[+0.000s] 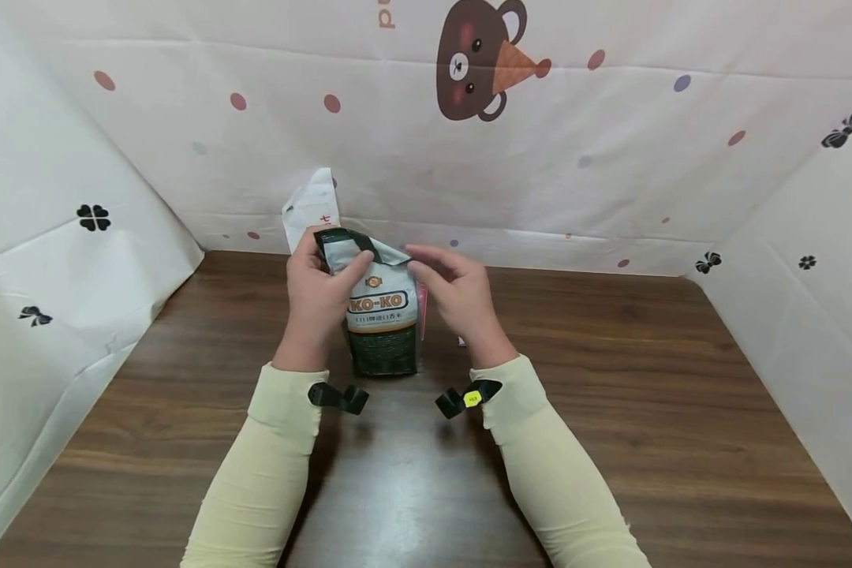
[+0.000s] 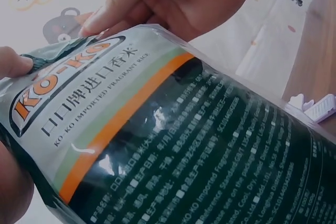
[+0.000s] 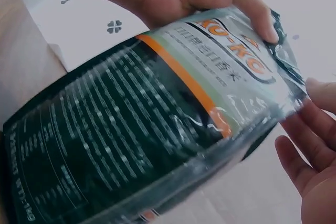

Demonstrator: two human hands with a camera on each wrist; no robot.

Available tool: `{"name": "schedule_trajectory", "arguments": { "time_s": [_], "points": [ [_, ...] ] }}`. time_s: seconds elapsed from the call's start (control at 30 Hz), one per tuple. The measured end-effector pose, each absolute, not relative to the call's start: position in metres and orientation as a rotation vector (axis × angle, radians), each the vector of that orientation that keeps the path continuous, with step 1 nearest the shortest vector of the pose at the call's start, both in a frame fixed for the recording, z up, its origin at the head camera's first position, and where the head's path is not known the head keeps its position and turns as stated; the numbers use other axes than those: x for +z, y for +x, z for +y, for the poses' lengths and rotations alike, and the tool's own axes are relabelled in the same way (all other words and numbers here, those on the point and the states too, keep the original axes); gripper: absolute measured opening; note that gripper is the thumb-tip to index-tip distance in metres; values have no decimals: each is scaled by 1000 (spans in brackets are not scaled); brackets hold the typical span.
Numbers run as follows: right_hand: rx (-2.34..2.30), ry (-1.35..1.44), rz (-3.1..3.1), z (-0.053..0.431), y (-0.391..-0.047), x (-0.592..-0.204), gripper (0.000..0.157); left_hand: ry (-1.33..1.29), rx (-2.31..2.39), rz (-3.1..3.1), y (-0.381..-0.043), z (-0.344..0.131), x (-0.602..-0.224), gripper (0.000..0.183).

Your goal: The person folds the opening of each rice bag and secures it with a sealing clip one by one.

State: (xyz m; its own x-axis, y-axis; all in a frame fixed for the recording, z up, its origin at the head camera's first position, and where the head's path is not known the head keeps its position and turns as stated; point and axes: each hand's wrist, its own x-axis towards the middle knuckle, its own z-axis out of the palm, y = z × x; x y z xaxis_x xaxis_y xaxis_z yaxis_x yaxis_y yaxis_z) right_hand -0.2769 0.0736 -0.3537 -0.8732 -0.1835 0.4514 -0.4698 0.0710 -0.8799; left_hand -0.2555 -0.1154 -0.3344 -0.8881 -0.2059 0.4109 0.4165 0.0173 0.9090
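A green and white bag of KO-KO rice [image 1: 385, 347] stands upright on the table, its top folded over. My left hand [image 1: 317, 293] grips the upper left of the bag, thumb on the front near the fold. At the top right corner my right hand [image 1: 463, 298] pinches the folded edge between thumb and fingers. In the left wrist view the printed front of the bag [image 2: 142, 135] fills much of the frame. The right wrist view shows the bag [image 3: 115, 124] from the other side, its clear plastic creased near the top. The bag's back is hidden.
Behind my left hand stands a white packet [image 1: 312, 207] with red lettering. A pink edge [image 1: 423, 308] shows behind the rice bag. A small white plastic piece [image 2: 320, 108] lies on the brown wooden table [image 1: 610, 442]. Patterned white sheets [image 1: 369, 158] enclose the back and sides.
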Motion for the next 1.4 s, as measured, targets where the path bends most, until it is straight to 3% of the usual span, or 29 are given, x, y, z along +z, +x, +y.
{"name": "schedule_trajectory", "arguments": {
  "time_s": [0.63,1.0,1.4],
  "points": [
    [1546,198,-2480,123,-316,-385,26,-205,-1907,-2010,-257,-120,-332,26],
    [1194,-73,-2960,148,-323,-409,43,-195,-1955,-2026,-256,-121,-337,24],
    [1123,-188,-3151,154,-324,-424,32,-200,-2045,-2035,-256,-124,-337,17]
  ]
}}
